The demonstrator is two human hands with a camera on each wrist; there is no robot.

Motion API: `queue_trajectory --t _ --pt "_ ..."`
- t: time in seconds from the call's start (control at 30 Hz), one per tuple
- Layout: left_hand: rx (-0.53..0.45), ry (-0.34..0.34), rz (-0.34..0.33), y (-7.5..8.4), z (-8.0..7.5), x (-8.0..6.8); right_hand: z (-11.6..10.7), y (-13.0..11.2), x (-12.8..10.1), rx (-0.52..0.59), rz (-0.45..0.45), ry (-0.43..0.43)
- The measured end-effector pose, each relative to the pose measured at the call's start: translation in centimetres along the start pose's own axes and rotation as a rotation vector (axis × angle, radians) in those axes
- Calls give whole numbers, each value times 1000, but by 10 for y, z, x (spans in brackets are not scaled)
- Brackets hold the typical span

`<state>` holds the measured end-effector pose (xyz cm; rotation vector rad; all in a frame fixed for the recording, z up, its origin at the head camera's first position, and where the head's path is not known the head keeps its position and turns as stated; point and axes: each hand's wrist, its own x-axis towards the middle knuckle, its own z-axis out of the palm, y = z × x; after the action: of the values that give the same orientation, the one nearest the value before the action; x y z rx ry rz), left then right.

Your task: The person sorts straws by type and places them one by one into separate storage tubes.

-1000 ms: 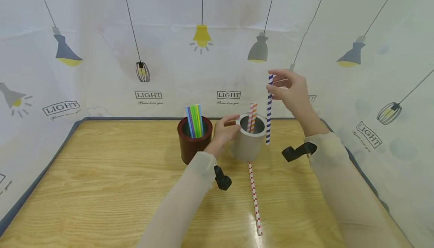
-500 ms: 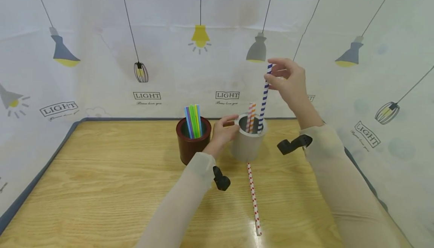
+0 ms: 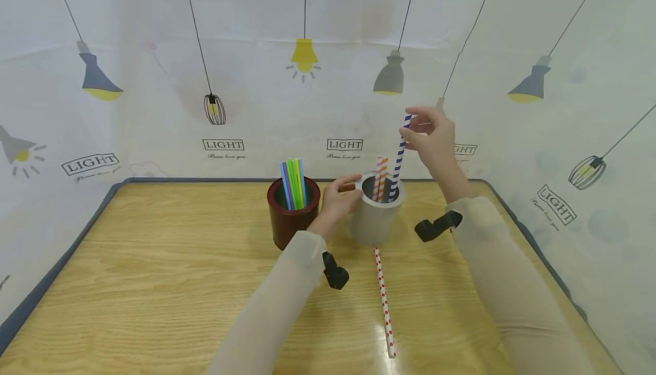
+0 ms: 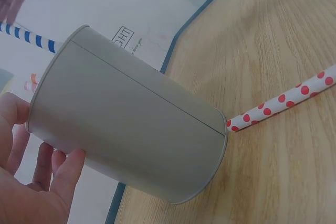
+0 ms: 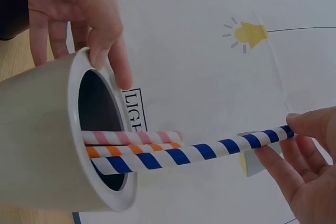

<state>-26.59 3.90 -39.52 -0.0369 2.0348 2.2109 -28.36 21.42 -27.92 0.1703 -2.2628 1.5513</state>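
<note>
My right hand (image 3: 433,139) pinches the top end of a blue-and-white striped paper straw (image 5: 205,152) between thumb and fingers. The straw's lower end is inside the mouth of a grey cup (image 3: 374,224), leaning slightly right. Beside it in the cup stand a pink-striped straw (image 5: 142,137) and an orange-striped straw (image 5: 131,149); their lower ends are hidden. With thumb and fingers at the rim, my left hand (image 3: 338,201) holds the grey cup on its left side. A red-dotted white straw (image 3: 384,301) lies on the table, its far end close to the cup's base.
Left of the grey cup stands a dark red cup (image 3: 292,224) with several bright plastic straws (image 3: 293,184) in it. The wooden table (image 3: 169,284) ends at a dark blue edge against a lamp-printed backdrop (image 3: 256,107).
My right hand has brought the blue-striped straw left, from beside the grey cup to over its mouth, then lowered its bottom end inside. The left hand has stayed on the cup.
</note>
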Motion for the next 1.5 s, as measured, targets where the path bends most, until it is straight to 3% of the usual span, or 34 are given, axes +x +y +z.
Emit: queue_trajectory --t 0.53,1.17,1.5 --pt "5 0 -10 0 0 0 9 43 -6 2 144 -24" --pt "8 -2 2 -1 1 0 16 74 -17 29 135 -151" --pt "4 -6 -7 1 0 -2 16 74 -21 -150 102 -203"
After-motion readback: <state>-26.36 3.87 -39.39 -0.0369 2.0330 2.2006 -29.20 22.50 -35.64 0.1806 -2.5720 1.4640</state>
